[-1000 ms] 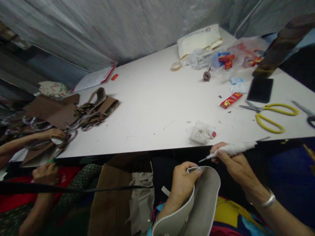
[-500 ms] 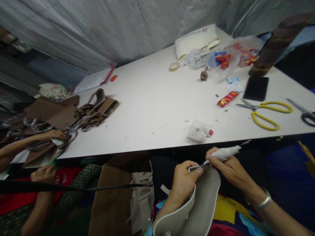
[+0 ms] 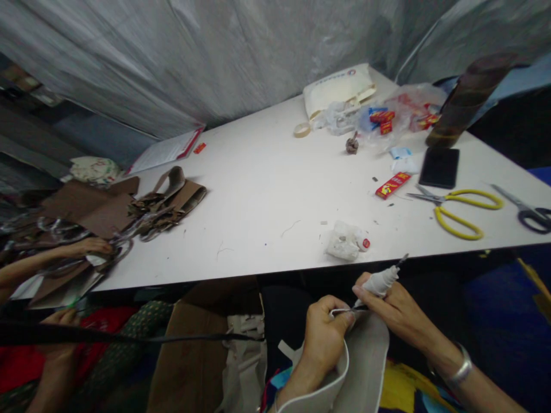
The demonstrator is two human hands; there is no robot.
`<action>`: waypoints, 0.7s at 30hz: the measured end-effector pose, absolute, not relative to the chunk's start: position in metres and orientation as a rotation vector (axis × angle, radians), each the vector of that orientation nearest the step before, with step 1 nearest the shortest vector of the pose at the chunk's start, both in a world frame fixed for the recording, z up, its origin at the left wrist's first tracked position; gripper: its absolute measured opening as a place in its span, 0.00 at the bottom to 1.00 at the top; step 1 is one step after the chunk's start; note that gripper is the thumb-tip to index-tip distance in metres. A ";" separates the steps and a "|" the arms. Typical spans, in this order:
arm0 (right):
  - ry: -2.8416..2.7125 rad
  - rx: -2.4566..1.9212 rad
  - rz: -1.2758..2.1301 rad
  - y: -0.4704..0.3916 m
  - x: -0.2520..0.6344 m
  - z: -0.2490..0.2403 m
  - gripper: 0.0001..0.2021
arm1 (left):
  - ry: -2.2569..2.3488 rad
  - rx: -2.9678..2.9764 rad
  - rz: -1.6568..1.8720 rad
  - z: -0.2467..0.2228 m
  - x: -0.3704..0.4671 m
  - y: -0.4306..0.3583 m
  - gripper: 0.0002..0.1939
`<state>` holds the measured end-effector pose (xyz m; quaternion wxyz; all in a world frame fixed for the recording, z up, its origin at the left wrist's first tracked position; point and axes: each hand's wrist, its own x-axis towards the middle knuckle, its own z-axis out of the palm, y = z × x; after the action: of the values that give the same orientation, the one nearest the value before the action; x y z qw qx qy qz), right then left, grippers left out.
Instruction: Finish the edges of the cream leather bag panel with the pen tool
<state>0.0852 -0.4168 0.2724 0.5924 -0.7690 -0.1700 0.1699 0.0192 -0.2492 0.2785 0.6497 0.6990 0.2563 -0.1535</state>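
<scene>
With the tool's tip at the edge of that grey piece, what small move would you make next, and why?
Probably draw the wrapped tool along the white rim of the grey piece. The right hand holds its tip at the rim, and the left hand pinches that spot steady.

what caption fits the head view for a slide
Left hand holds a grey curved piece while right hand presses a tape-wrapped tool to its edge.

Left hand [image 3: 326,324] grips grey leather piece [image 3: 361,367] — right hand [image 3: 394,307] holds wrapped tool [image 3: 379,281].

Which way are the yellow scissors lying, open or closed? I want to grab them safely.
Closed: the yellow scissors lie flat on the table, blades together.
</scene>
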 end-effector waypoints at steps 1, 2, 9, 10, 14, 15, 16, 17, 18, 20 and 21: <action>-0.402 -1.788 0.394 -0.416 0.085 0.272 0.21 | 0.579 1.595 -0.351 0.278 0.019 -0.250 0.01; -0.405 -1.788 0.392 -0.415 0.084 0.272 0.21 | 0.572 1.602 -0.355 0.278 0.019 -0.250 0.02; -0.181 -1.718 0.237 -0.412 0.077 0.259 0.23 | 0.602 1.585 -0.333 0.273 0.020 -0.242 0.00; -0.121 -1.705 0.193 -0.412 0.079 0.257 0.22 | 0.613 1.574 -0.332 0.273 0.021 -0.241 0.01; -0.053 -1.734 -0.129 -0.410 0.096 0.256 0.17 | 0.647 1.537 -0.301 0.271 0.024 -0.232 0.04; -0.088 -1.757 -0.213 -0.409 0.101 0.257 0.16 | 0.655 1.536 -0.293 0.270 0.025 -0.229 0.06; -0.132 -1.779 -0.278 -0.408 0.105 0.258 0.14 | 0.662 1.535 -0.288 0.268 0.026 -0.226 0.07; -0.182 -1.801 -0.325 -0.407 0.109 0.258 0.12 | 0.667 1.535 -0.284 0.266 0.027 -0.223 0.08; -0.230 -1.819 -0.357 -0.407 0.112 0.258 0.11 | 0.665 1.534 -0.285 0.265 0.028 -0.220 0.10; -0.309 -1.856 -0.413 -0.406 0.114 0.256 0.07 | 0.657 1.527 -0.286 0.261 0.029 -0.216 0.12; -0.345 -1.880 -0.439 -0.406 0.114 0.256 0.06 | 0.657 1.517 -0.287 0.260 0.029 -0.214 0.13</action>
<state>0.1142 -0.4061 0.2556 0.5564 -0.7965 -0.1463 -0.1862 0.0294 -0.2144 0.2600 0.6681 0.6727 0.2914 -0.1273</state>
